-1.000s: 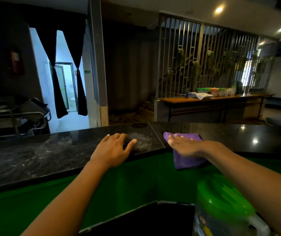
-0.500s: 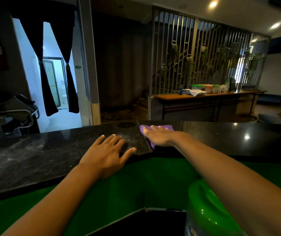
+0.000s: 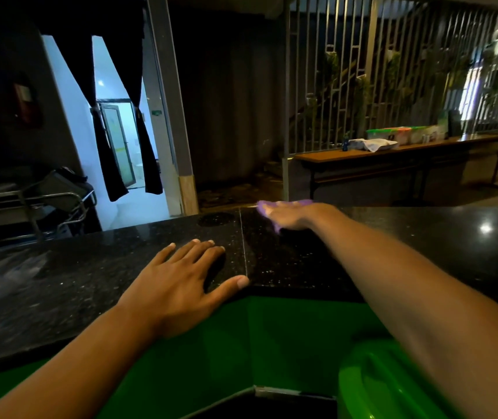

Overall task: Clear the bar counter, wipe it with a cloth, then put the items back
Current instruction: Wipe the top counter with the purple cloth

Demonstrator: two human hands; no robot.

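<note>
The black speckled bar counter (image 3: 302, 255) runs across the view. My right hand (image 3: 294, 215) lies flat on a purple cloth (image 3: 303, 202) at the counter's far edge, arm stretched out; only the cloth's rim shows around the fingers. My left hand (image 3: 181, 285) rests flat on the counter near its front edge, fingers spread, holding nothing.
A green lid (image 3: 371, 385) of a container sits low at the right, below the counter, beside a dark box edge (image 3: 259, 391). Wet streaks (image 3: 9, 273) mark the counter's left part. Beyond stand a wooden table (image 3: 392, 154) with containers, a metal screen and a trolley (image 3: 30, 201).
My right hand has pushed the purple cloth away from me, from the counter's near edge to its far edge. The left hand stays planted; the camera has leaned forward.
</note>
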